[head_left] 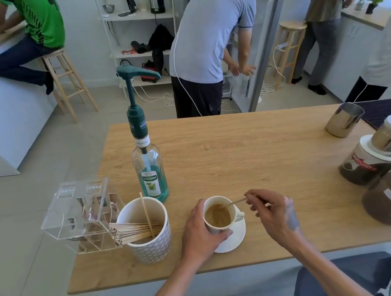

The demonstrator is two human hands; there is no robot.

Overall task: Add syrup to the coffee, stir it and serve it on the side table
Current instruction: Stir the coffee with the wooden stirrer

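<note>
— Left hand?
— Wrapped around the near-left side of the coffee cup, fingers curled under and against its wall, thumb up by the rim. Closed on the cup, steadying it.

— And the right hand?
— Just right of the cup, pinching the outer end of a wooden stirrer between thumb and fingertips. Slanted down and leftward over the rim, with the far tip dipped into the coffee (pale brown, swirled).

— Where exactly, that cup?
— Between the two hands, on a white saucer, near the front edge of the wooden table. Handle turned toward the right hand.

— Immediately around it?
— To the left, just beside the left hand, a patterned mug full of spare wooden stirrers, most lying sideways across the mouth, one standing upright. Left again, touching that bundle, a clear acrylic organiser hanging partly off the table's corner.

— Syrup?
— Behind the mug, upright: a glass syrup bottle with a green pump on top, blue-green liquid only in the lower part. Apart from both hands.

— Right side of the table?
— Well apart from the cup: a steel pitcher and several coffee jars with white lids.

— Beyond the table?
— Three people in the background, none facing this way; wooden stools and a white shelf unit.
</note>
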